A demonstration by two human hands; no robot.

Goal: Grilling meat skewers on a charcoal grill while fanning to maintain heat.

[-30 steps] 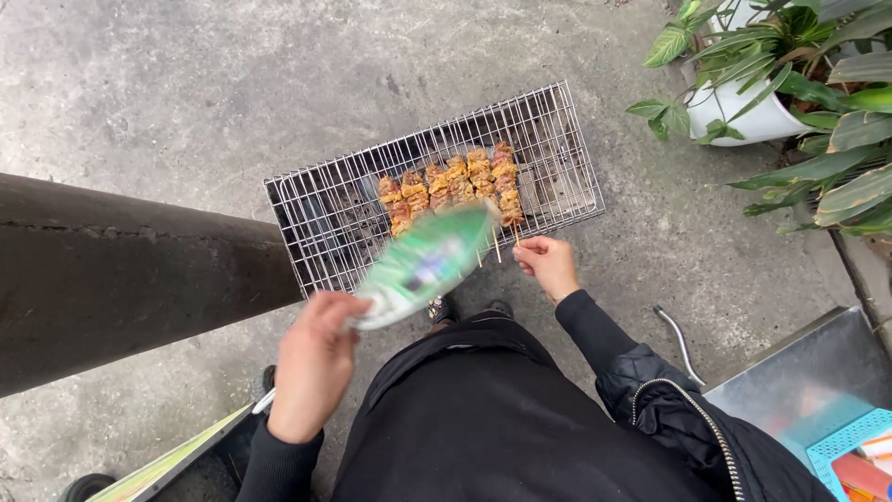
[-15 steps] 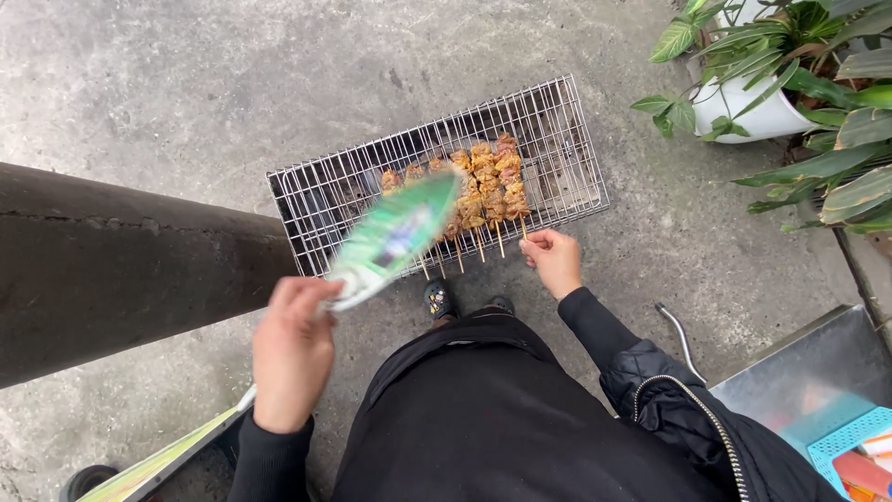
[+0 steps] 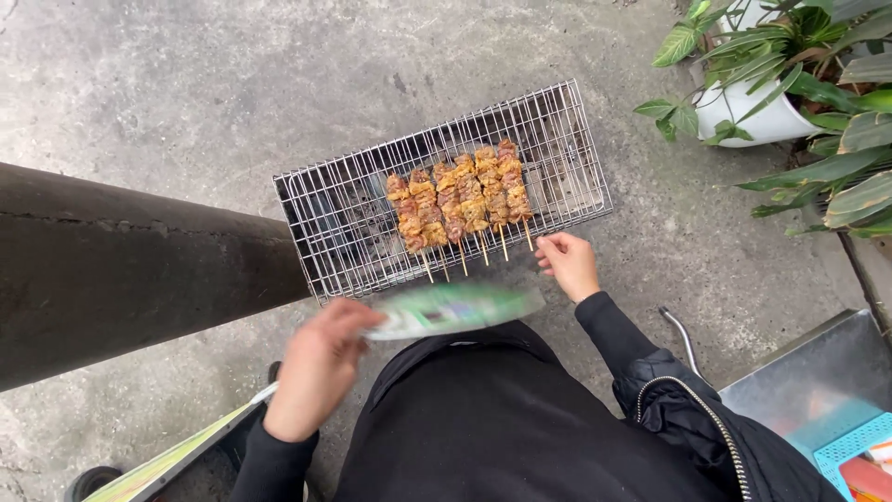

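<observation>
Concrete ground, dark pipe [image 3: 121, 270] at left. Left hand [image 3: 316, 367] grips a blurred green fan [image 3: 455, 309], lying flat just below the wire grill [image 3: 325, 232]. Skewers [image 3: 460, 204] sit mid-grill, sticks pointing toward the person. Right hand [image 3: 569, 265], fingers curled loosely, nearest stick ends, holding nothing. Potted plant [image 3: 762, 102] far right.

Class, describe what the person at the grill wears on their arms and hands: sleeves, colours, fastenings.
Both hands are bare, without gloves: the left hand and the right hand. Each arm has a long black sleeve reaching the wrist. On the right arm sits a black padded jacket, open, with a metal zip.
</observation>
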